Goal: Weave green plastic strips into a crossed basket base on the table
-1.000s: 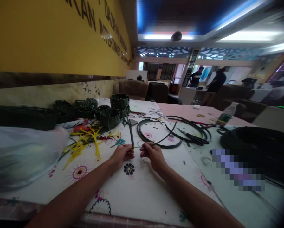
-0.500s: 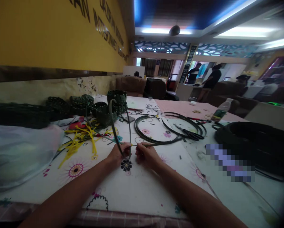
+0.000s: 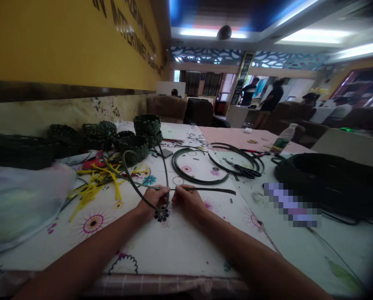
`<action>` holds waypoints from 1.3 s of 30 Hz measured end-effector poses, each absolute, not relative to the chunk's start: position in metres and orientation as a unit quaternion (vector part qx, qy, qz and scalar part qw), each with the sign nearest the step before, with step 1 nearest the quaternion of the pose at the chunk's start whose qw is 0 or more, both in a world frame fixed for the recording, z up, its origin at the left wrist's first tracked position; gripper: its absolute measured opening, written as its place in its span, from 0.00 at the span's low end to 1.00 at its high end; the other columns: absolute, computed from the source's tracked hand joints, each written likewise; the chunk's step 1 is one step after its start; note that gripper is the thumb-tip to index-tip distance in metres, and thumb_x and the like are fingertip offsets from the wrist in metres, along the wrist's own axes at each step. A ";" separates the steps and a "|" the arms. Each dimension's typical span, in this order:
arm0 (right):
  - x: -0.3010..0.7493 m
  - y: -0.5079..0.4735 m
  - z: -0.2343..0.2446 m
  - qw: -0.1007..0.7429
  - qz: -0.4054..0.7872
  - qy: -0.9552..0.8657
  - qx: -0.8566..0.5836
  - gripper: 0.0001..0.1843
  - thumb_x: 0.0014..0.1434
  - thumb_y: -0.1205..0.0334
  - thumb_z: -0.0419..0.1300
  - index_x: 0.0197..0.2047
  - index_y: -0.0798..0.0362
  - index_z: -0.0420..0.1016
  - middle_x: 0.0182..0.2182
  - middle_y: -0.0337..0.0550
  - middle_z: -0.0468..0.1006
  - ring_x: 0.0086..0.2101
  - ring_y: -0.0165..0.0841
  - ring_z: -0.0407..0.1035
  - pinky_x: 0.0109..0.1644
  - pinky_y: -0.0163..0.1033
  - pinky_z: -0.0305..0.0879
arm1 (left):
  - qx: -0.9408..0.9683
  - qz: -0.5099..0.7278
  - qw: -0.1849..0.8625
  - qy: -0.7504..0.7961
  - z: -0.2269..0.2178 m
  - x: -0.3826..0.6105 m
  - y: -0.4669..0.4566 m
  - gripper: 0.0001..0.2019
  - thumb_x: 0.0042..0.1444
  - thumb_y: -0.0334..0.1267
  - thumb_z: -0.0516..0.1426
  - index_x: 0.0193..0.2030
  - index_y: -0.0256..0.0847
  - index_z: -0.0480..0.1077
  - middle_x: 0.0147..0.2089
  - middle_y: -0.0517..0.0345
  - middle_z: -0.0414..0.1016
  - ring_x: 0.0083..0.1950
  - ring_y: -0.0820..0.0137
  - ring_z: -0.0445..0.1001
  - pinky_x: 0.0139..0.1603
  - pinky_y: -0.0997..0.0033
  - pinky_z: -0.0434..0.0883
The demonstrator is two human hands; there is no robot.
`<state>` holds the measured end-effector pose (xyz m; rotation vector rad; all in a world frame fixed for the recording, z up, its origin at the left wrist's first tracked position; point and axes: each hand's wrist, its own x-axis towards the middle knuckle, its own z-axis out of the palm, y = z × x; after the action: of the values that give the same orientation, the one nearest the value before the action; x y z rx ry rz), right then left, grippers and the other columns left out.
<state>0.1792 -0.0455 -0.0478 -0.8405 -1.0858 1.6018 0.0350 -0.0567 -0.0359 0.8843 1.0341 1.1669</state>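
My left hand [image 3: 154, 197] is closed, pinching a dark green weaving strip [image 3: 219, 190] where pieces of it meet. My right hand [image 3: 189, 201] pinches the same strip just to the right, fingertips almost touching the left ones. The strip's free end sticks out past my right hand, while on the left it bends into a tall, open loop [image 3: 128, 174] around my left hand. Another length rises behind the fingers toward the baskets. What exactly lies between the fingertips is hidden. Beyond my hands, coiled green strips [image 3: 177, 170] rest on the flowered tablecloth [image 3: 170, 254].
Dark green woven baskets [image 3: 130, 146] and yellow strips [image 3: 91, 181] lie to the left, near a translucent plastic bag [image 3: 27, 204]. On the right are scissors [image 3: 247, 171], a bottle [image 3: 284, 138] and a big dark coil [image 3: 333, 175]. People stand in the background.
The strip loop has tipped left and opened wider. A small yellow bit visible earlier between my hands no longer shows. The free end now stands out clearly on the right. The view has shifted slightly.
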 end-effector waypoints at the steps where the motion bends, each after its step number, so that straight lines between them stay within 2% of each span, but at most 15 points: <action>1: 0.178 -0.046 -0.048 0.494 0.661 -0.447 -0.345 0.16 0.48 0.52 0.65 0.23 0.55 0.69 0.18 0.39 0.74 0.20 0.30 0.68 0.25 0.35 0.64 | 0.386 0.504 0.628 0.449 -0.037 0.036 -0.057 0.15 0.40 0.43 0.68 0.23 0.36 0.68 0.18 0.64 0.64 0.19 0.79 0.61 0.21 0.78 0.58; 6: 0.173 -0.050 -0.043 0.502 0.648 -0.445 -0.360 0.13 0.48 0.55 0.65 0.23 0.55 0.70 0.19 0.39 0.74 0.21 0.29 0.67 0.26 0.34 0.63 | 0.370 0.518 0.636 0.437 -0.039 0.042 -0.060 0.15 0.41 0.44 0.67 0.27 0.37 0.69 0.20 0.63 0.66 0.21 0.77 0.64 0.22 0.78 0.60; 11: 0.174 -0.048 -0.042 0.497 0.671 -0.432 -0.341 0.13 0.46 0.60 0.64 0.19 0.54 0.65 0.16 0.36 0.70 0.21 0.29 0.66 0.26 0.34 0.63 | 0.378 0.499 0.644 0.440 -0.038 0.042 -0.059 0.14 0.43 0.44 0.66 0.26 0.36 0.68 0.20 0.62 0.66 0.20 0.78 0.63 0.22 0.78 0.60; 14: 0.177 -0.044 -0.043 0.478 0.700 -0.428 -0.314 0.14 0.48 0.55 0.64 0.20 0.55 0.67 0.17 0.39 0.73 0.22 0.31 0.69 0.28 0.36 0.66 | 0.388 0.508 0.647 0.416 -0.041 0.041 -0.057 0.14 0.45 0.44 0.65 0.25 0.37 0.68 0.20 0.61 0.67 0.21 0.76 0.66 0.23 0.77 0.61; 17: 0.180 -0.041 -0.042 0.463 0.711 -0.419 -0.323 0.17 0.47 0.52 0.64 0.20 0.55 0.67 0.17 0.39 0.73 0.19 0.30 0.68 0.25 0.36 0.66 | 0.397 0.510 0.640 0.415 -0.041 0.040 -0.055 0.15 0.46 0.43 0.64 0.22 0.37 0.66 0.19 0.61 0.66 0.21 0.75 0.67 0.24 0.76 0.62; 20: 0.181 -0.040 -0.041 0.454 0.708 -0.420 -0.340 0.17 0.46 0.52 0.66 0.21 0.55 0.67 0.16 0.38 0.72 0.17 0.30 0.67 0.23 0.35 0.65 | 0.403 0.510 0.633 0.420 -0.040 0.040 -0.054 0.15 0.45 0.43 0.65 0.22 0.38 0.65 0.18 0.62 0.66 0.20 0.76 0.66 0.22 0.77 0.61; 23: 0.180 -0.041 -0.042 0.456 0.705 -0.428 -0.334 0.16 0.46 0.52 0.66 0.23 0.55 0.68 0.18 0.39 0.73 0.19 0.30 0.68 0.25 0.36 0.67 | 0.400 0.496 0.654 0.408 -0.038 0.039 -0.055 0.17 0.44 0.48 0.65 0.25 0.37 0.67 0.22 0.60 0.70 0.22 0.75 0.68 0.23 0.76 0.63; 26: 0.178 -0.044 -0.043 0.473 0.696 -0.433 -0.324 0.14 0.46 0.56 0.66 0.21 0.55 0.68 0.18 0.38 0.73 0.20 0.29 0.68 0.26 0.35 0.66 | 0.399 0.478 0.659 0.421 -0.036 0.038 -0.057 0.18 0.43 0.50 0.66 0.27 0.37 0.68 0.24 0.58 0.71 0.22 0.75 0.67 0.22 0.76 0.61; 29: 0.176 -0.045 -0.043 0.483 0.684 -0.442 -0.321 0.13 0.46 0.61 0.64 0.17 0.53 0.66 0.16 0.37 0.71 0.20 0.29 0.67 0.25 0.34 0.65 | 0.404 0.485 0.654 0.417 -0.035 0.039 -0.058 0.17 0.43 0.48 0.66 0.24 0.36 0.67 0.21 0.59 0.68 0.21 0.75 0.65 0.21 0.76 0.59; 34: 0.175 -0.045 -0.041 0.467 0.671 -0.462 -0.344 0.10 0.45 0.61 0.59 0.17 0.53 0.65 0.17 0.39 0.73 0.20 0.32 0.68 0.27 0.37 0.67 | 0.419 0.496 0.652 0.391 -0.034 0.041 -0.059 0.14 0.46 0.43 0.63 0.21 0.36 0.67 0.20 0.60 0.66 0.22 0.77 0.63 0.24 0.76 0.60; 39: 0.174 -0.047 -0.042 0.489 0.665 -0.443 -0.349 0.09 0.45 0.61 0.59 0.18 0.53 0.65 0.17 0.39 0.74 0.19 0.31 0.68 0.26 0.38 0.67 | 0.405 0.511 0.659 0.375 -0.034 0.042 -0.062 0.13 0.47 0.43 0.62 0.21 0.37 0.67 0.22 0.60 0.66 0.23 0.76 0.64 0.27 0.75 0.62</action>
<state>0.1735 -0.0466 -0.0425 -0.8475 -1.0775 1.6158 0.0422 -0.0619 -0.0340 0.9168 0.8485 1.1561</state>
